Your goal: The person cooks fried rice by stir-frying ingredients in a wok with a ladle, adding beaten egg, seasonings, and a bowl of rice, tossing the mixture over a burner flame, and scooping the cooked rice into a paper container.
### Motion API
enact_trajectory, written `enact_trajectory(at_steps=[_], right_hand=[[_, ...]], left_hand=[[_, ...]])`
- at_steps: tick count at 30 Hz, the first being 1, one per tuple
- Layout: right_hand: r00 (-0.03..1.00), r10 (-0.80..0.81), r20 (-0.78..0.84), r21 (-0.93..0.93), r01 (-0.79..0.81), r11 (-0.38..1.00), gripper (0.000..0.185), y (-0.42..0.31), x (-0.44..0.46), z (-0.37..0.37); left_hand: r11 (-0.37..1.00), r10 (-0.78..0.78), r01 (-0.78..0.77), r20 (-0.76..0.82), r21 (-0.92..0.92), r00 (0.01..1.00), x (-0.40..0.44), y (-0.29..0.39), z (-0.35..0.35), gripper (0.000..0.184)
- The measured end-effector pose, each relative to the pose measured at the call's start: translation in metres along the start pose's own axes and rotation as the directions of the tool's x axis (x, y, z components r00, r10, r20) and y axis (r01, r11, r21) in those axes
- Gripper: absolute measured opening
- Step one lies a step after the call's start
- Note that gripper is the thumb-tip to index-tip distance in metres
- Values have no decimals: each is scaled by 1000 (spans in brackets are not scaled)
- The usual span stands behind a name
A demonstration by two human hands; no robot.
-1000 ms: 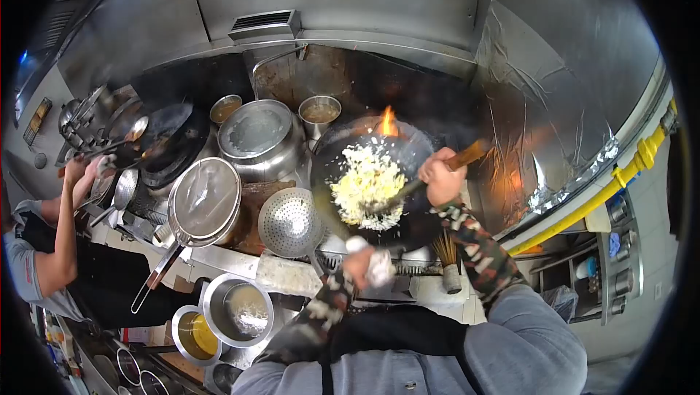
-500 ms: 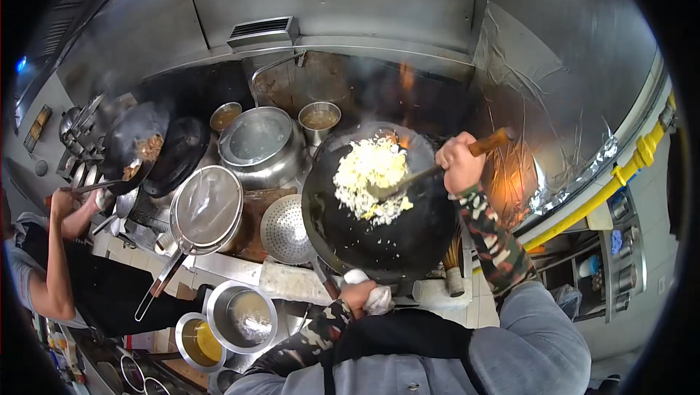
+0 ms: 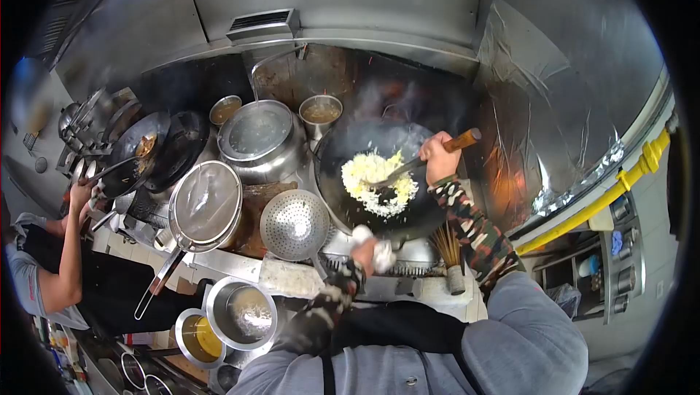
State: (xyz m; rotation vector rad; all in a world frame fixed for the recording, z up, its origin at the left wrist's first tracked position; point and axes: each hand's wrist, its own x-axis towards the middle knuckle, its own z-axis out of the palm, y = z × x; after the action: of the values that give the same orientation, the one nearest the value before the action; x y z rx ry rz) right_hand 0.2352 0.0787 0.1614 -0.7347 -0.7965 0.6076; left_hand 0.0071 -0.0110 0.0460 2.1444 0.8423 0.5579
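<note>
My right hand [image 3: 440,158] is closed round the wooden handle of a wok ladle [image 3: 408,167], whose head is partly buried in the food. White rice mixed with yellow egg [image 3: 375,173] lies in a ring inside the large black wok [image 3: 426,209]. At the wok's near rim my left hand [image 3: 362,255] grips a folded white cloth [image 3: 383,256]; the fingers are partly hidden, and contact with the rim is blurred. A perforated skimmer [image 3: 294,225] rests just left of that hand.
Left of the wok stand a lidded steel pot [image 3: 257,136] and a mesh strainer [image 3: 206,202]. A bamboo brush [image 3: 448,249] stands at right. Steel bowls [image 3: 240,313] sit near my left arm. A co-worker's hand [image 3: 82,192] works a second wok [image 3: 138,162] at far left.
The wok has tilted and moved back, away from me, with my left hand following upward. The rice has spread into a ring. Flames behind the wok have shrunk. My right hand moved slightly left.
</note>
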Motion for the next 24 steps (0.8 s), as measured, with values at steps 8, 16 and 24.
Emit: enact_trajectory(at_steps=[8,16,24], right_hand=[[988,-145,56,130,136,982,14,-85,58,34],[993,112,28,-2,-112,994,18,-19,45,39],[984,102,147,12,-105,994,18,14,36,20]], left_hand=[[-325,-498,403,517,-856,696,47,-66,41,18],[-282,-554,362,459,-889,695,57,-78,55,9],[-158,-302,583,601,-797,740,-52,-15,-29,36]])
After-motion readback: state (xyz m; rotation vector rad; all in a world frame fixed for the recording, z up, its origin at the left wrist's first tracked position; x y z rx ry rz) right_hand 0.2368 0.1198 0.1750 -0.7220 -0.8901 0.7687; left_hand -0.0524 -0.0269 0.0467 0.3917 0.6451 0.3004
